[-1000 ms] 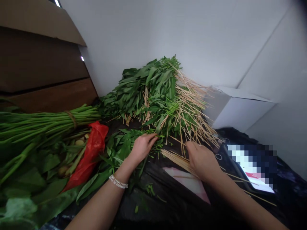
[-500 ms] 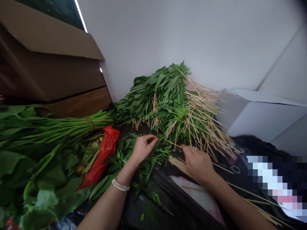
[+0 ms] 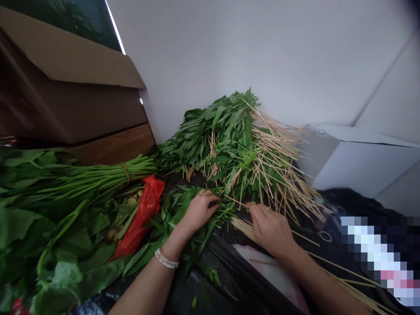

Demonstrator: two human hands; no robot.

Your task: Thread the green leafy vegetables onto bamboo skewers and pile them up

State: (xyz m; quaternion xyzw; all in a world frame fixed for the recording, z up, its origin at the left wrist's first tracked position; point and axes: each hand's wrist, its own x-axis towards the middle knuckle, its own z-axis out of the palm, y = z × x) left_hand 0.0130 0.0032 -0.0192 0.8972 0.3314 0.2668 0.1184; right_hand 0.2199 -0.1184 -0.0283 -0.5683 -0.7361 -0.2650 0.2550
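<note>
My left hand (image 3: 198, 211) rests curled on a low heap of loose green leaves (image 3: 175, 210), its fingers pinched on some of them. My right hand (image 3: 269, 227) is closed on a thin bamboo skewer (image 3: 234, 201) whose tip points left toward my left fingers. A loose bundle of bare skewers (image 3: 244, 227) lies under my right hand. Behind both hands rises a big pile of leaves threaded on skewers (image 3: 239, 144), sticks fanning to the right.
A tied bunch of long green stems (image 3: 98, 177) and a red plastic bag (image 3: 144, 210) lie at the left, under brown cardboard boxes (image 3: 72, 100). A white box (image 3: 357, 157) stands at the right. Black plastic sheeting (image 3: 226, 271) covers the surface.
My right hand has drawn leftward with a skewer toward my left hand. My left hand has closed on the leaves. The view has shifted slightly.
</note>
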